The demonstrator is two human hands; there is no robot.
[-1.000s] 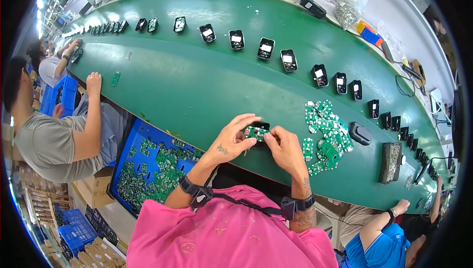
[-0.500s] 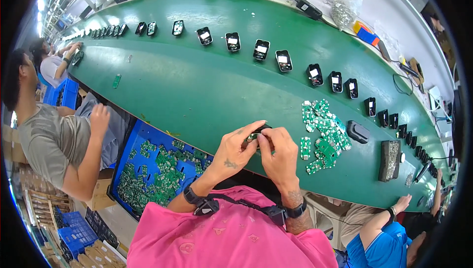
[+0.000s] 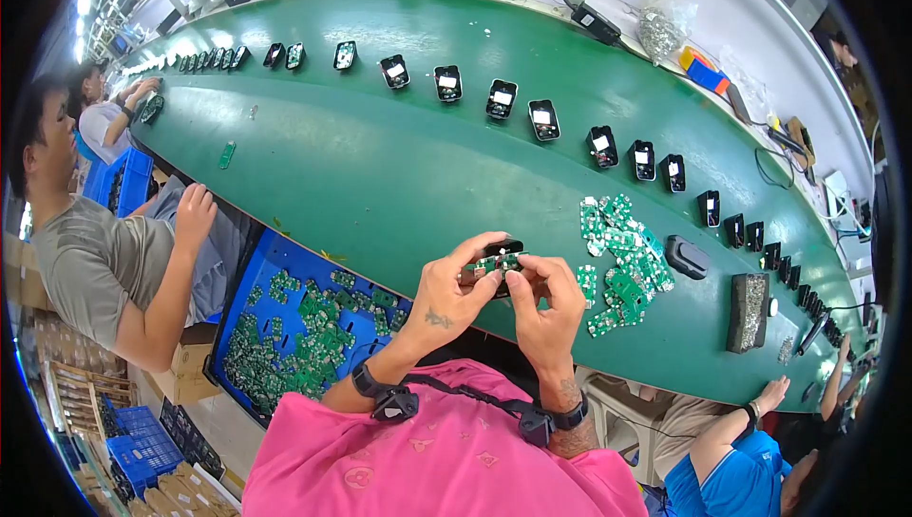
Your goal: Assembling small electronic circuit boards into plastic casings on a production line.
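Above the near edge of the green bench, my left hand (image 3: 446, 297) grips a small black plastic casing (image 3: 505, 247) between thumb and fingers. A green circuit board (image 3: 496, 263) lies at the casing's near face, tilted toward me. My right hand (image 3: 549, 303) pinches the board's right end with thumb and forefinger, its other fingers curled. Whether the board sits inside the casing or only against it, I cannot tell. Right of my hands is a loose pile of green circuit boards (image 3: 627, 265) on the bench.
A curved row of black casings (image 3: 502, 99) runs along the green bench (image 3: 380, 147). Right of the pile lie a black case (image 3: 687, 257) and a dark block (image 3: 749, 313). A blue tray (image 3: 285, 275) of boards stands lower left. Co-workers (image 3: 104, 270) sit at both sides.
The circuit board in my hands now shows more of its face. My right fingers have spread slightly and shifted a little right along it. The casing tilts more into view.
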